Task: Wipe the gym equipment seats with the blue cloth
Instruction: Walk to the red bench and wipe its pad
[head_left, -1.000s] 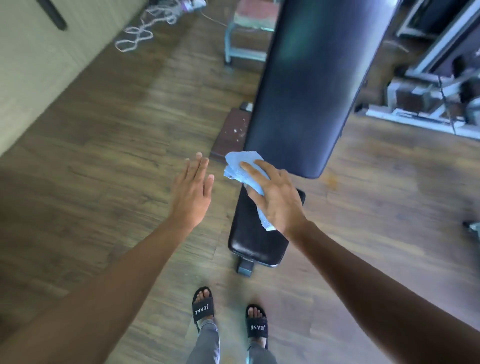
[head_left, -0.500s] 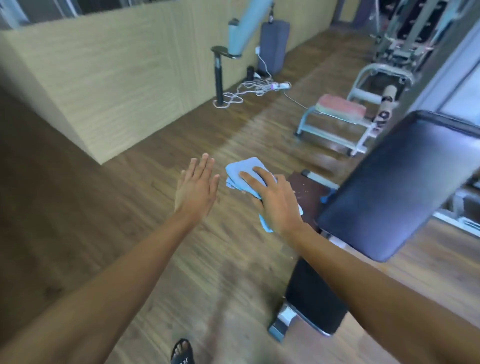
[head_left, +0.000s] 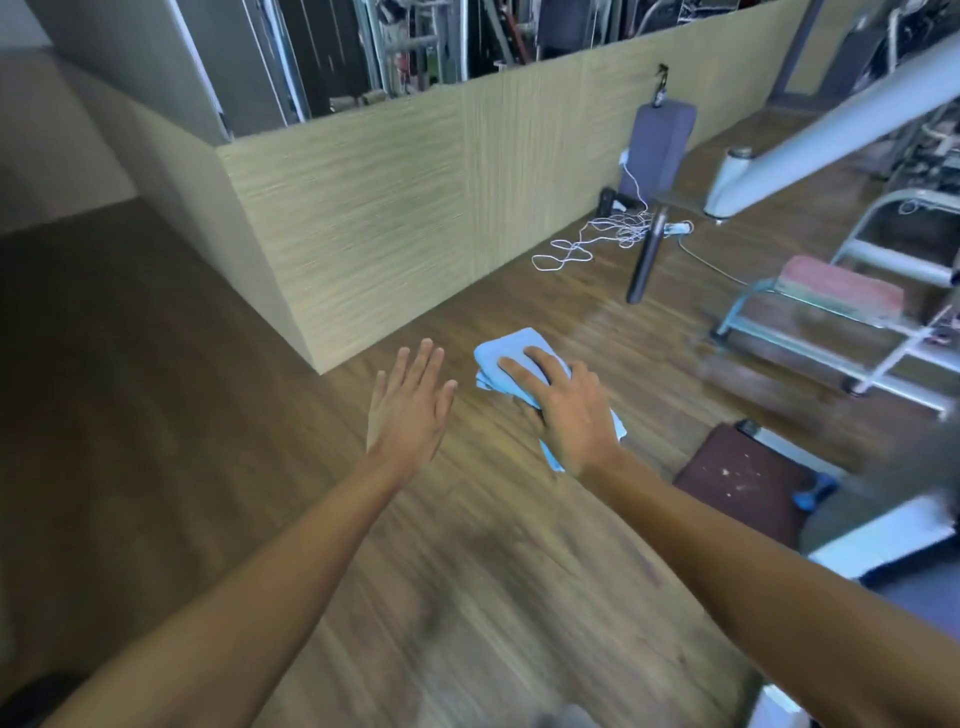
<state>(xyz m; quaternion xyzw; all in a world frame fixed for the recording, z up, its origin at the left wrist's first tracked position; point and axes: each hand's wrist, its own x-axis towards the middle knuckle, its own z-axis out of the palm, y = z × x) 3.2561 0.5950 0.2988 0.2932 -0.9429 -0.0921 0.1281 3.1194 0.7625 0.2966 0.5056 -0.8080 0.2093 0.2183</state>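
The left hand (head_left: 410, 410) hangs at nine o'clock of the cloth, its grip spread and empty. The right hand (head_left: 574, 421) carries the folded blue cloth (head_left: 506, 353) above the floor (head_left: 208, 415), its grip pinching it, fingers on top. No seat is under the cloth; I judge this a passage between machines. Next, the red seat (head_left: 841, 286) at two o'clock: reach there and lay the cloth flat.

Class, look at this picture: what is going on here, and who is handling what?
A person in a gym holds a folded blue cloth in the right hand, out above the wooden floor. The left hand is open and empty beside it. The cloth touches no seat at this moment; a red-padded bench stands ahead to the right.
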